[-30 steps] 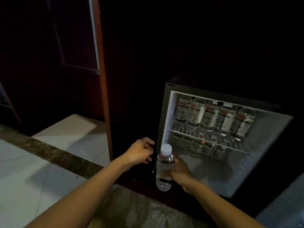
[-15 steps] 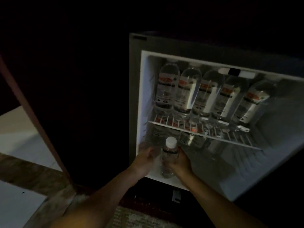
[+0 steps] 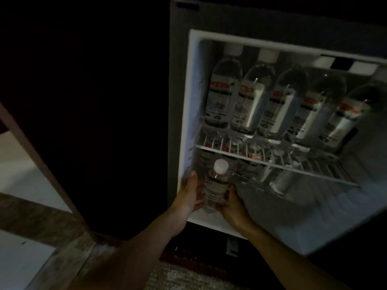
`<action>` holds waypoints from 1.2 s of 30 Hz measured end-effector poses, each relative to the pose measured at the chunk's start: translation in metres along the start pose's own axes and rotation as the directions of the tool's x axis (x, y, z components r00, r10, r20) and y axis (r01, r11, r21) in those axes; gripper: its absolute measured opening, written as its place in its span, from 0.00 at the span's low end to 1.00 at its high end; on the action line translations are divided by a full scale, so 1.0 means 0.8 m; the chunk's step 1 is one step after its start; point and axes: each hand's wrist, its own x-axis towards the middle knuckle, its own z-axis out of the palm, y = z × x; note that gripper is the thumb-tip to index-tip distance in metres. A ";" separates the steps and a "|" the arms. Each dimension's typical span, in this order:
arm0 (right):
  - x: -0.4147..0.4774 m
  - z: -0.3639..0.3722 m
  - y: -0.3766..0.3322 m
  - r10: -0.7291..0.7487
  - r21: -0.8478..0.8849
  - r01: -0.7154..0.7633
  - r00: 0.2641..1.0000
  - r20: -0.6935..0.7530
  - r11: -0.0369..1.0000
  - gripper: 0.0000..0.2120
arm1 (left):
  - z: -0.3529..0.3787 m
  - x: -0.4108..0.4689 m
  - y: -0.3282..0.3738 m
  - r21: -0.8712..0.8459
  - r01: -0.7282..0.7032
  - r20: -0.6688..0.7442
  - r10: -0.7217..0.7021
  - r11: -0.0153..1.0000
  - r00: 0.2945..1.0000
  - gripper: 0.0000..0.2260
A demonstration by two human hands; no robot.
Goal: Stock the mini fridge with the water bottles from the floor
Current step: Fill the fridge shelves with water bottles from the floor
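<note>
Dim cabinetry surrounds an open mini fridge (image 3: 181, 105), its pale interior the brightest spot in the room. A person's two hands reach into the lower compartment at its left front corner, holding one upright water bottle (image 3: 215, 186) with a white cap between them. The left hand (image 3: 189, 198) cups the bottle's left side, one digit pointing up; the right hand (image 3: 232, 206) curls its fingers round the lower right side. Whether the bottle's base rests on the fridge floor cannot be told. Just above the hands runs a wire shelf (image 3: 278, 165) carrying a row of bottles (image 3: 224, 97). More bottles stand in shadow beyond the hands. Pale floor tiles (image 3: 21, 176) lie well left of the left forearm.
</note>
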 end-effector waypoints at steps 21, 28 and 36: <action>0.048 0.039 -0.028 -0.006 -0.413 -0.031 0.996 -0.088 0.910 0.29 | 0.006 0.053 -0.002 -0.143 -0.108 -0.038 0.104 0.984 0.994 0.08; 0.057 0.030 -0.035 -0.008 -0.476 -0.026 0.997 -0.070 0.879 0.32 | 0.013 0.042 0.005 -0.230 -0.053 -0.097 0.031 0.972 0.995 0.14; 0.045 0.022 -0.014 -0.027 -0.565 0.013 1.000 -0.017 0.825 0.32 | 0.009 0.030 0.004 -0.149 -0.115 -0.105 0.100 0.982 0.989 0.12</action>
